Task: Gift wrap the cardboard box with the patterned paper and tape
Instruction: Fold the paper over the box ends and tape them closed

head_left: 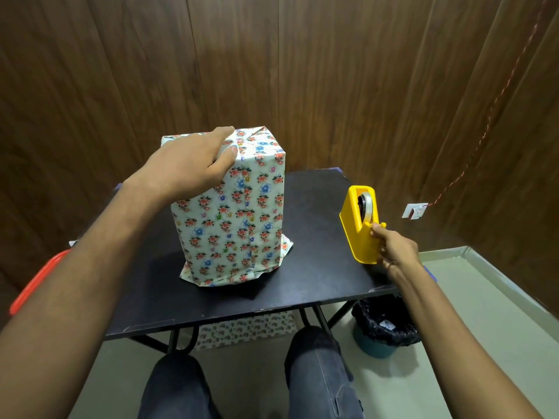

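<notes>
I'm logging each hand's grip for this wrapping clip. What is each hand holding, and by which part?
The left hand presses the folded top of the wrapped box. The right hand pinches the tape end at the yellow dispenser's cutter.

The tall box wrapped in floral patterned paper [233, 213] stands upright mid-table, blocking the centre of the small black table [317, 282]. The yellow plastic tape dispenser [358, 234] occupies the right edge. Between them lies an open lane of tabletop; the front edge is also free.
</notes>
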